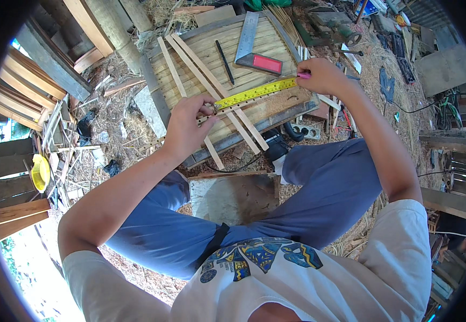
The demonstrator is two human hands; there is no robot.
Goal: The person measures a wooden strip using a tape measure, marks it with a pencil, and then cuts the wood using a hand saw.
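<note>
My left hand (189, 123) pinches near the end of a yellow tape measure blade (257, 93). A thin strip with a row of dark dots (259, 100) runs along the blade's lower edge and on under the same hand. At the far right end, the fingers of my right hand (324, 78) are closed around the tape measure, where a small pink part (304, 75) shows. Under the blade, several narrow wooden slats (200, 72) lie across a slatted wooden worktop (160, 67). A black pen (225, 61) and a try square (247, 37) with a red-faced stock lie beyond the blade.
A dark power tool (276, 145) with a cord sits below the worktop, beside a power strip (308, 130). A worn block seat (233, 198) stands between my legs. Wood scraps and shavings cover the ground. A yellow helmet-like object (40, 173) is at left, pliers (387, 83) at right.
</note>
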